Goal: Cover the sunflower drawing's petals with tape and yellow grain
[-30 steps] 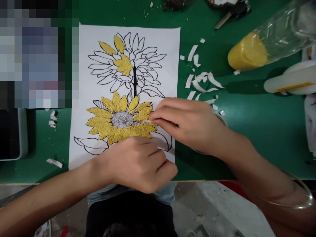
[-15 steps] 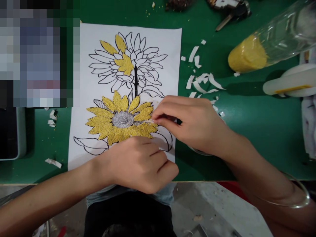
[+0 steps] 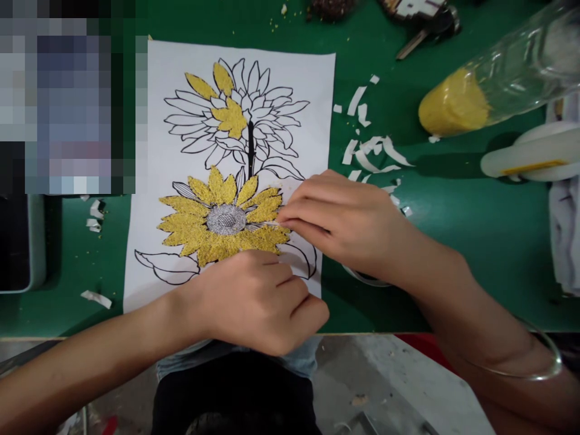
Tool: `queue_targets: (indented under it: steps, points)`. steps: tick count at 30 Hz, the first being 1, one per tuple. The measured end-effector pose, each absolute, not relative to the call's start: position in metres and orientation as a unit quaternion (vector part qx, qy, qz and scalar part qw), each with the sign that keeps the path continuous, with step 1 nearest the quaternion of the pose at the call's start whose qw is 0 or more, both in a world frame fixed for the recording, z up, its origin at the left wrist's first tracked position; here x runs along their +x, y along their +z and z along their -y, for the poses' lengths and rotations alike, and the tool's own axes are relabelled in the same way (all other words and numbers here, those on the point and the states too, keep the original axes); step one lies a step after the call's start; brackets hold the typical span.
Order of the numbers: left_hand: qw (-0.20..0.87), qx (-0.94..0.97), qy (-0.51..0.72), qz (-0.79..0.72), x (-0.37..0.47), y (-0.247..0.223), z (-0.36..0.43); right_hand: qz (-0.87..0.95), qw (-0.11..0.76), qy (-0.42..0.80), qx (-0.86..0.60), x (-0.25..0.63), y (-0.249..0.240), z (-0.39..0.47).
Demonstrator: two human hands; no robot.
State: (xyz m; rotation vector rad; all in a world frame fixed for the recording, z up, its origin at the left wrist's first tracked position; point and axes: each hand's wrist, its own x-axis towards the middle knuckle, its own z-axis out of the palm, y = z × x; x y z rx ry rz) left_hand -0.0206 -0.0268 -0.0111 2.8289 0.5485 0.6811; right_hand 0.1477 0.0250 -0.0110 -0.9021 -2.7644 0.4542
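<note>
A white sheet (image 3: 149, 181) with two outlined flowers lies on the green table. The lower flower (image 3: 181, 223) has petals covered in yellow grains around a grey centre; on the upper flower (image 3: 229, 118) only a few parts are yellow. My right hand (image 3: 339, 220) pinches at the right edge of the lower flower, thumb and fingertips pressed together; what they hold, if anything, is too small to name. Curled up on the sheet's lower part, my left hand (image 3: 267, 302) rests with its fingers folded under, and its fingertips are hidden.
White paper scraps (image 3: 362, 151) lie right of the sheet. A clear bottle with yellow grains (image 3: 453, 103) and a whitish plastic bottle (image 3: 525, 158) are at the right. Keys (image 3: 421, 36) lie at the top. A dark tray-like object (image 3: 38, 241) is at the left edge. A roll shows partly under my right wrist.
The fingers of my right hand have drawn closer together, and its knuckles have risen slightly at the same petal. My left hand has stayed almost still.
</note>
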Motion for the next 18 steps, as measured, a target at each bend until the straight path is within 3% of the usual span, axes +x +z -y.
queue_targets:
  steps: [18]
  points:
    - [0.098,0.949,0.232,-0.187,-0.0192,-0.0129,0.0263,0.962,0.052,0.104,-0.246,0.1488,-0.0068,-0.0256]
